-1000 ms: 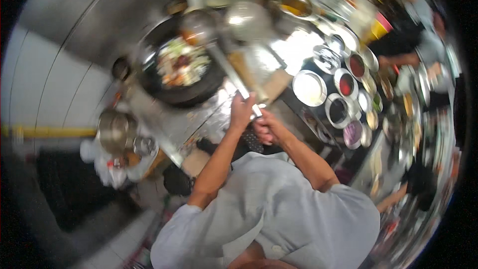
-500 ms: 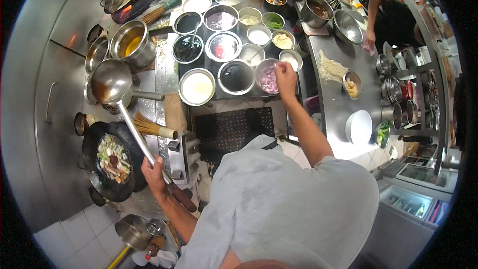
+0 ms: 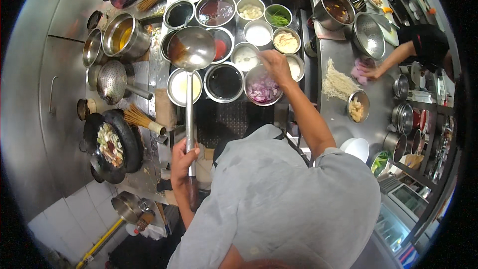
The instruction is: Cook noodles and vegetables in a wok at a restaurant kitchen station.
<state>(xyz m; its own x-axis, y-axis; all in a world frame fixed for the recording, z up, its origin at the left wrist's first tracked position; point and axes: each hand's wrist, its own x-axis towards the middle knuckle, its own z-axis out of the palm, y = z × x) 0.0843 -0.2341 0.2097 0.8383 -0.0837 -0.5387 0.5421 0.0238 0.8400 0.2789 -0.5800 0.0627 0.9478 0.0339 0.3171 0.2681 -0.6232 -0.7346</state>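
My left hand point(image 3: 184, 160) is closed round the handle of a large metal ladle point(image 3: 189, 114). The ladle's bowl, with brown liquid residue at one side, hangs over the sauce tubs and hides parts of them. My right hand point(image 3: 275, 66) reaches across the near edge of the tub of chopped purple onion point(image 3: 263, 91). Its fingers pinch the handle end of a small spoon point(image 3: 248, 60), whose head lies in a tub of white seasoning point(image 3: 240, 50). Beside these stand a tub of dark liquid point(image 3: 223, 82) and one of pale yellow liquid point(image 3: 184, 87).
At left, a wok point(image 3: 112, 144) holds chopped food with a dark red dollop. A perforated ladle point(image 3: 112, 80), bamboo brush point(image 3: 142, 118) and pot of oil point(image 3: 124, 35) sit near it. On the right counter are noodles point(image 3: 334, 80) and a co-worker's hand point(image 3: 369, 73) on something pink.
The ladle has swung right, from beside the stove to above the sauce tubs. My right hand has shifted left from the onion tub's right side to the spoon in the white seasoning.
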